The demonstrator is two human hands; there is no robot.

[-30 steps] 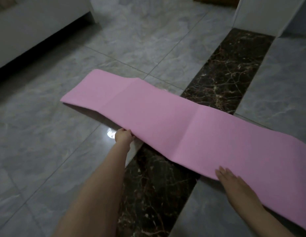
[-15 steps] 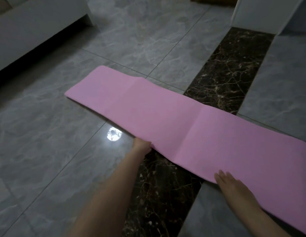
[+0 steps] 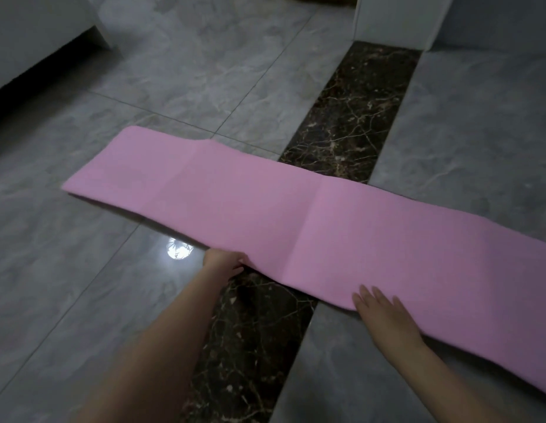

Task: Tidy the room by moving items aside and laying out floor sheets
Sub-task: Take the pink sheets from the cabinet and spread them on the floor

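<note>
Left hand (image 3: 223, 261) first: its fingers are curled onto the near edge of the pink sheet (image 3: 296, 218), pinching it just beside the bright lamp reflection (image 3: 179, 248) on the tile. Over to the right hand (image 3: 384, 312): fingers (image 3: 376, 294) straight and together, lying flat on the sheet's near edge, holding nothing, simply pressing down. Between the two hands the sheet shows a fold crease running from near edge to far edge. The sheet itself lies long and narrow across the floor (image 3: 204, 71), stretching from the grey tiles on the left, over the dark veined marble strip (image 3: 354, 117), and out past the right edge of view. Its left end looks slightly raised, with a shadow beneath. Far left, a white piece of furniture (image 3: 36, 35); top right, a white cabinet base (image 3: 396, 19)
</note>
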